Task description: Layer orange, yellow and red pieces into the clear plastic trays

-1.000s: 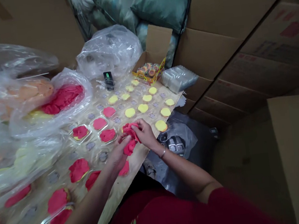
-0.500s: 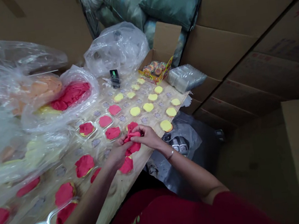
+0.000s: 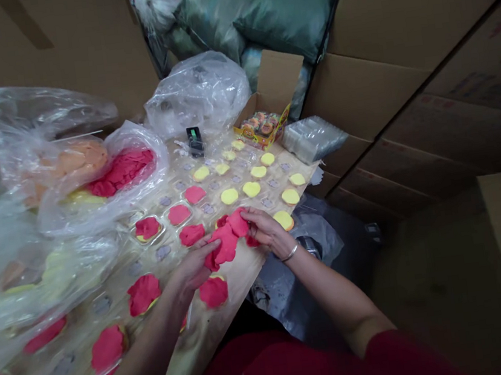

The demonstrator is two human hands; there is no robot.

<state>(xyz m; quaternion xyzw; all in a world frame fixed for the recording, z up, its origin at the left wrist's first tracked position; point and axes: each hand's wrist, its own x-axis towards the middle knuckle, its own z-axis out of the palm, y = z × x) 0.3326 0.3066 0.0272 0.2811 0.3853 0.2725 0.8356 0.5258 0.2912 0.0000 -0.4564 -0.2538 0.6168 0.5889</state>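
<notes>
Over the table's near edge, both hands hold soft red scalloped pieces point(image 3: 226, 243), thin and dough-like, which overlap, so I cannot tell how many there are. My left hand point(image 3: 196, 264) pinches them at the left side. At the right end, my right hand point(image 3: 265, 229) grips them between thumb and fingers. Just below my hands lies a red piece on a yellow one point(image 3: 213, 292). To the left, a similar red piece point(image 3: 192, 235) rests in a clear plastic tray point(image 3: 159, 218). Beyond my right hand are bare yellow rounds point(image 3: 251, 189).
An open plastic bag holds more red pieces point(image 3: 123, 171), beside orange ones point(image 3: 78, 160) under clear film. At the back stand a small black device point(image 3: 195, 142) and an open display box point(image 3: 265, 126). Stacked clear trays point(image 3: 314, 137) sit at the right corner. Cardboard cartons point(image 3: 410, 149) line the right.
My hands have moved apart, the right one going slightly to the right. The red pieces, bunched between my fingers before, now spread out flatter between them. The view has tipped slightly upward.
</notes>
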